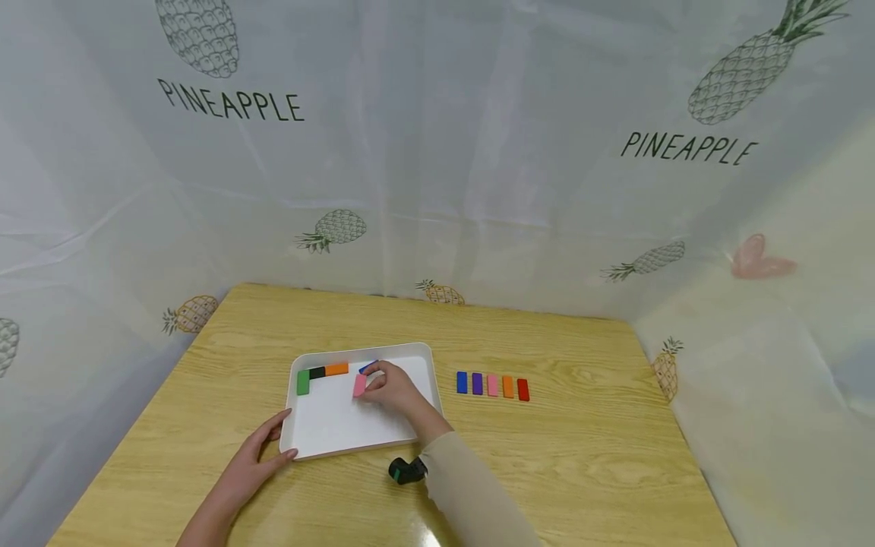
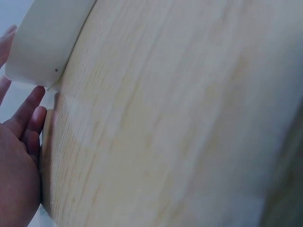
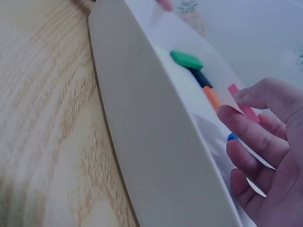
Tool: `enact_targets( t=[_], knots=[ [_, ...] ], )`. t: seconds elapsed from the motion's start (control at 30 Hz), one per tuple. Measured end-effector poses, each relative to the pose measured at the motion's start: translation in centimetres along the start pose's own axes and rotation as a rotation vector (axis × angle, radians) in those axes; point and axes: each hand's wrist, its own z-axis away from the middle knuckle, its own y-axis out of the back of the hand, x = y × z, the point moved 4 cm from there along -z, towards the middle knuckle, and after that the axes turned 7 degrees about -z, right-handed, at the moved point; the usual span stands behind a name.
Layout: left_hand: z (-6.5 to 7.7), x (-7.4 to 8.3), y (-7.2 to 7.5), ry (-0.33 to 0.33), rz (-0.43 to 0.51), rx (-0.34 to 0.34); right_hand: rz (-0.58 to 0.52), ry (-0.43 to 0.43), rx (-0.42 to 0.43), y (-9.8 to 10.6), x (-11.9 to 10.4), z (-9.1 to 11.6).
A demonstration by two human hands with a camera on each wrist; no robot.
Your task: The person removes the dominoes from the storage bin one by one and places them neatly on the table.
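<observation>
In the head view, my right hand [image 1: 390, 387] pinches a flat pink block [image 1: 359, 385] between thumb and fingers, over the inside of a white tray [image 1: 342, 425]. The right wrist view has the same pink block [image 3: 246, 106] under the thumb. Close to these fingers lies a blue block [image 1: 369, 366], partly hidden by the hand. A green block [image 1: 303, 382], a black block [image 1: 317, 372] and an orange block [image 1: 336, 369] sit end to end at the tray's far left corner. My left hand [image 1: 256, 460] holds the tray's near left corner, thumb at the front and fingers along the side.
Right of the tray, a blue block [image 1: 462, 382], a purple block [image 1: 477, 384], a pink block [image 1: 492, 385], an orange block [image 1: 508, 387] and a red block [image 1: 522, 390] stand in a row on the wooden table [image 1: 581, 456]. A pineapple-print curtain [image 1: 437, 152] hangs behind.
</observation>
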Motion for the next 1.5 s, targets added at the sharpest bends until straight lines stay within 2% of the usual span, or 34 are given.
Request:
enact_targets(
  t=[0.27, 0.4, 0.53, 0.73, 0.93, 1.23, 1.5],
  knots=[
    [0.1, -0.4, 0.2, 0.026, -0.016, -0.008, -0.121, 0.046, 0.009, 0.9, -0.3, 2.1],
    [0.2, -0.4, 0.3, 0.036, -0.018, -0.012, -0.171, 0.077, 0.047, 1.4, -0.3, 3.2],
    [0.3, -0.4, 0.3, 0.017, -0.004, 0.001, -0.223, 0.108, 0.096, 2.1, -0.3, 4.4],
    [0.3, -0.6, 0.2, -0.007, 0.008, 0.015, -0.345, 0.139, 0.051, 2.8, -1.9, 6.9],
    [0.2, -0.4, 0.2, -0.033, 0.011, 0.035, -0.471, 0.126, 0.065, 2.9, -0.4, 7.1],
    [0.1, -0.2, 0.0, -0.036, 0.001, 0.033, -0.489, 0.081, 0.127, 3.9, -0.1, 9.0],
    [-0.1, -0.1, -0.1, -0.035, -0.007, 0.022, -0.549, 0.111, 0.143, 5.2, 0.2, 10.5]
  ],
)
